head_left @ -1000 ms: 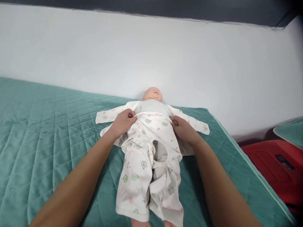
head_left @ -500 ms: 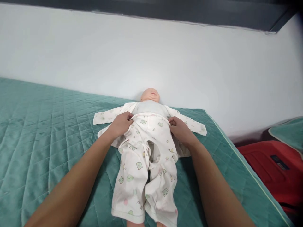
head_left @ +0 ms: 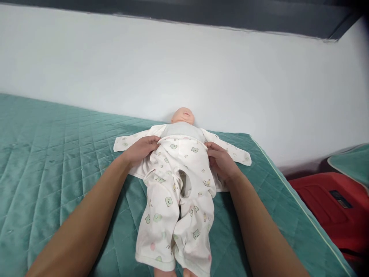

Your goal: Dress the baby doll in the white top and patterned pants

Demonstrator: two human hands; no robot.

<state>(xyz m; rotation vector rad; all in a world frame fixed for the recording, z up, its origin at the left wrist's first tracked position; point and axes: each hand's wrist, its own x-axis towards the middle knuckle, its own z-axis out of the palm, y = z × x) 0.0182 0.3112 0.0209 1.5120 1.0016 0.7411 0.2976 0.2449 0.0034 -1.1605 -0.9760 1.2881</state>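
Note:
A baby doll point(head_left: 183, 116) lies on its back, head toward the wall. White patterned baby pants point(head_left: 187, 165) cover its legs and reach up over its belly, with an opening at the crotch. Under it is a white long-sleeved baby shirt point(head_left: 240, 155), its front spread apart over the grey torso. My left hand point(head_left: 142, 149) grips the waistband at the left side, fingertips tucked at its edge. At the opposite side, my right hand point(head_left: 220, 158) holds the waistband between thumb and fingers. Parts of both hands' fingertips are hidden by the cloth.
A green quilted cover point(head_left: 72, 161) lies beneath the doll, its edge running down the right. Beyond it stands a red object point(head_left: 325, 204) with a dark label, partly under another green cloth point(head_left: 351, 161). A white wall point(head_left: 184, 65) rises behind the doll's head.
My left hand has flattened and shifted slightly left at the waistband. My right hand's fingers have straightened a little. The doll's legs and pant legs have moved slightly left.

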